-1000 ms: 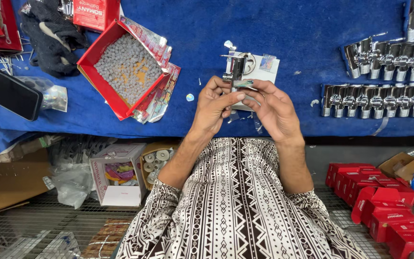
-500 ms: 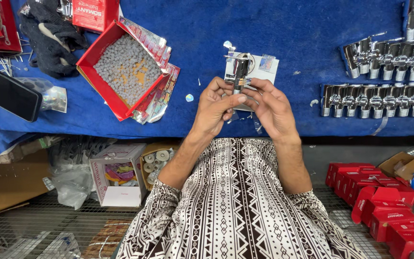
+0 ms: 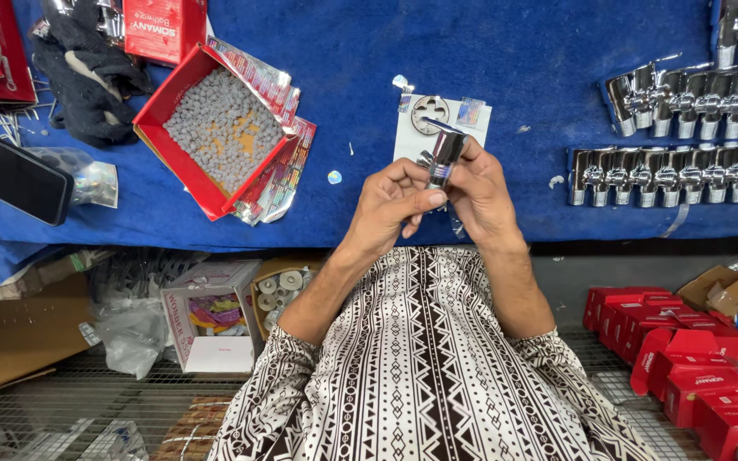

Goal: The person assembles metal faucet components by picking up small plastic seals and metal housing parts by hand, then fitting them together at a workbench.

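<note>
A small chrome valve [image 3: 446, 158] sits upright between both hands above the blue cloth [image 3: 557, 68], the left hand [image 3: 395, 205] and right hand [image 3: 478, 192] each clasping it. Behind lies a white card [image 3: 412, 137]; a red box of grey pellets [image 3: 215, 128] stands to the left.

A glossy chrome metal valve [image 3: 444, 159] shines over matt blue cloth [image 3: 343, 85], beside a red cardboard box [image 3: 164, 111].

Left hand [image 3: 390, 203] and right hand [image 3: 482, 192] raised together, fingers curled, thumbs meeting, forearms converging.
</note>
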